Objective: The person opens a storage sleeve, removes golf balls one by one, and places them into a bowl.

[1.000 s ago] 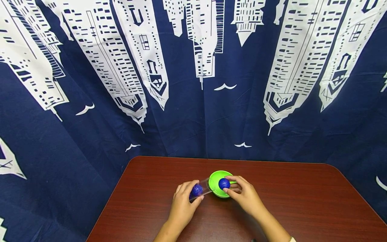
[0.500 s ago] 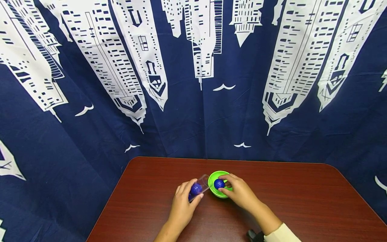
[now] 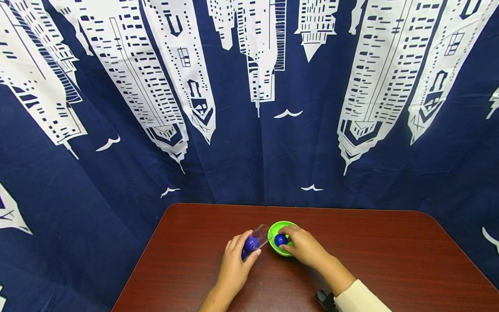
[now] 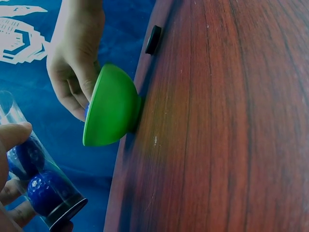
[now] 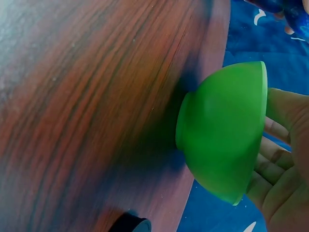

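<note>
My left hand (image 3: 234, 266) grips a clear tube (image 3: 263, 232), tilted with its mouth toward the green bowl (image 3: 274, 226). Two dimpled blue golf balls (image 4: 47, 193) sit inside, stacked toward the tube's black end (image 4: 70, 212). My right hand (image 3: 306, 248) reaches in over the bowl's right rim. Its thumb and fingers pinch another blue golf ball (image 3: 280, 240), low in the bowl in the head view. From the right wrist the bowl's wall (image 5: 224, 130) hides that ball and my fingertips.
A small round black cap (image 4: 153, 39) lies on the reddish-brown wooden table (image 3: 187, 242) near the bowl. A black device (image 3: 324, 300) shows by my right sleeve (image 3: 358, 299). Behind the table hangs a blue cloth (image 3: 234, 173) printed with white buildings.
My right hand has moved left and lower into the bowl with the golf ball. My left hand has turned the tube's mouth slightly upward; the bowl stays in place.
</note>
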### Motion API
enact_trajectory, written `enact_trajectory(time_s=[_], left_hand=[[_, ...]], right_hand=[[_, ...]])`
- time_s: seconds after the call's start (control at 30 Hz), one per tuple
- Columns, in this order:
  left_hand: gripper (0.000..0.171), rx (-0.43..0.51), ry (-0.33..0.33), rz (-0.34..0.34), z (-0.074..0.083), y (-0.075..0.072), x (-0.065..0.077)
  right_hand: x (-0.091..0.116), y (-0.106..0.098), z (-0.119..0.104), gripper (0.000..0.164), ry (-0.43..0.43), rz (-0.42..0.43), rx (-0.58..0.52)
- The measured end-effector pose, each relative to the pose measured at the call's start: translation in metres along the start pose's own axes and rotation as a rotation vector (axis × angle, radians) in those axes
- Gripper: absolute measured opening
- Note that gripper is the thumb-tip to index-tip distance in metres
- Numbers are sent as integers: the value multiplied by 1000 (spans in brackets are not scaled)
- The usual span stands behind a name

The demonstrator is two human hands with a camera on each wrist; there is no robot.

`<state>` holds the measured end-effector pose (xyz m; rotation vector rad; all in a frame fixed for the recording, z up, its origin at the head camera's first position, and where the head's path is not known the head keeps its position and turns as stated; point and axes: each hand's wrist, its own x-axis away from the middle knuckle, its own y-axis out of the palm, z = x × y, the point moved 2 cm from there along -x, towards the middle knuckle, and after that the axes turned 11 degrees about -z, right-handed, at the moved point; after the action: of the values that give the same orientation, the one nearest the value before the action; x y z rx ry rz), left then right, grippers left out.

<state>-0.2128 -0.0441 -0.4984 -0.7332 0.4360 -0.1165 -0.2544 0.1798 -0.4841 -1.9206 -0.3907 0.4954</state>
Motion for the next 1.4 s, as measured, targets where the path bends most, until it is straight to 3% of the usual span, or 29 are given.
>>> enact_trajectory(time_s=[0.57, 0.87, 1.17, 1.4], left_hand=[[54, 4, -10, -20, 1, -1, 1], [54, 15, -11, -31, 1, -1, 1], [52, 28, 5, -41, 1, 0, 2], [52, 25, 9, -29, 1, -1, 1]], right_hand=[[-5, 6, 2, 34, 33, -67, 59], [-7, 6, 4, 34, 37, -66, 22], [-5, 4, 4, 37, 31, -26, 15], [3, 1, 6, 32, 40, 66, -15]])
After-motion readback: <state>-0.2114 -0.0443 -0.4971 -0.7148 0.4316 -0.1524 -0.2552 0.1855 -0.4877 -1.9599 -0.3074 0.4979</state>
